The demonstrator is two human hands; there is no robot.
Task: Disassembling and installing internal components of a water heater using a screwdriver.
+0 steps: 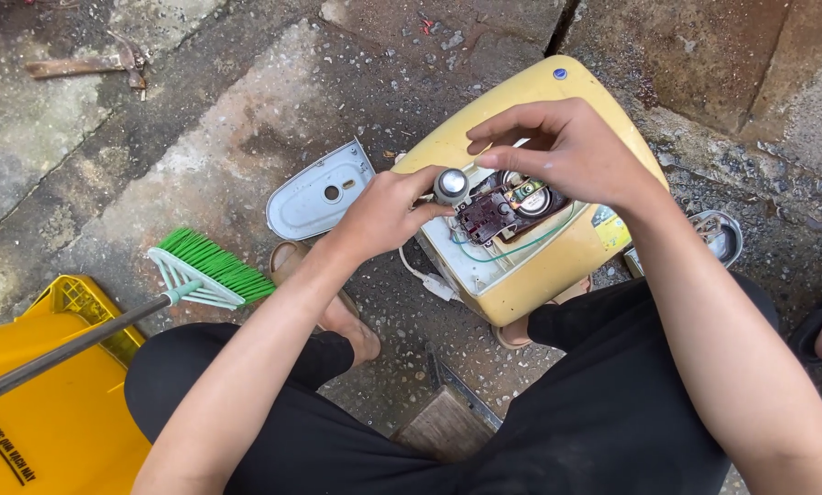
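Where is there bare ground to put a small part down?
Bare concrete lies beyond the grey metal cover plate and above the green-bristled broom. It is crowded round the yellow plastic appliance casing, where the left hand and right hand work.

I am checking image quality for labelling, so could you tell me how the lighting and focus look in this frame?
Head view: soft, even daylight with faint shadows; hands and yellow casing sharp; slight glare on the silver knob at the left hand; right hand unblurred; edges bend slightly from the wide lens.
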